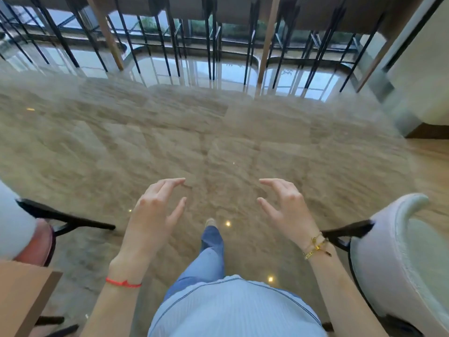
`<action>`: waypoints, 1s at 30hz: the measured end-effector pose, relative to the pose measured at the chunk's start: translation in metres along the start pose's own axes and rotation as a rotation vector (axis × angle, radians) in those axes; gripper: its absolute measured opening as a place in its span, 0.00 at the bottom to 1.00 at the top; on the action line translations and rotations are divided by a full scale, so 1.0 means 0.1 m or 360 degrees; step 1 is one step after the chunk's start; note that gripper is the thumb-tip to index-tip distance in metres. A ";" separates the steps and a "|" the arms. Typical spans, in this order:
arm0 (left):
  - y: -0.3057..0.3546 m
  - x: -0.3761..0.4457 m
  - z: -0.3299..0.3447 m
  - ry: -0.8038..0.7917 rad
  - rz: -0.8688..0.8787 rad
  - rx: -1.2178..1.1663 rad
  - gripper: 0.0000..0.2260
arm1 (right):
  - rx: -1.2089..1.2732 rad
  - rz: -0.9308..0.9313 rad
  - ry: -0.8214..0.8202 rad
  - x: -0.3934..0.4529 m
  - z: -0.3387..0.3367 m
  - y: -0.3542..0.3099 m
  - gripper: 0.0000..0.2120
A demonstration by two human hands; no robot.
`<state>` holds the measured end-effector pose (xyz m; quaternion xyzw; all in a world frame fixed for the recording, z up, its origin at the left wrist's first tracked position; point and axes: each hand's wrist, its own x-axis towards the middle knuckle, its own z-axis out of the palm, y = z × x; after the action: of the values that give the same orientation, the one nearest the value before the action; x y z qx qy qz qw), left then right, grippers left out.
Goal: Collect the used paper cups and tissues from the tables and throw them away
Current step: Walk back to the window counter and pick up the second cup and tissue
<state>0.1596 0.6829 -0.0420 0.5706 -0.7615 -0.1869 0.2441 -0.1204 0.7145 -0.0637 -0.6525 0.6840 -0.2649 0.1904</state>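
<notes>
left hand [155, 210], right hand [284, 207]: grip loose, fingers curled, nothing held; glossy beige marble floor [218, 132] below

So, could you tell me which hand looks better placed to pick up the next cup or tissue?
Neither has an edge: the left hand and right hand are both open, empty and level. No cups or tissues are in view.
</notes>
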 end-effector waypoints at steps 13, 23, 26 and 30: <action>-0.63 3.06 -0.14 -0.0018 0.0104 0.0068 0.17 | 0.0054 0.0045 0.0094 3.00 0.10 -0.09 0.18; -0.99 4.95 0.21 -0.0086 0.0050 0.0045 0.17 | 0.0048 0.0064 0.0070 4.93 0.27 0.37 0.18; -1.04 5.70 0.30 -0.0061 0.0071 0.0043 0.17 | 0.0044 0.0018 0.0069 5.72 0.23 0.49 0.18; -1.06 6.73 0.34 0.0016 0.0060 0.0031 0.17 | 0.0029 -0.0054 0.0058 6.85 0.06 0.58 0.18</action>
<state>0.0673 0.0075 -0.0224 0.5595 -0.7726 -0.1720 0.2458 -0.2147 0.0334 -0.0454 -0.6574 0.6737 -0.2862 0.1791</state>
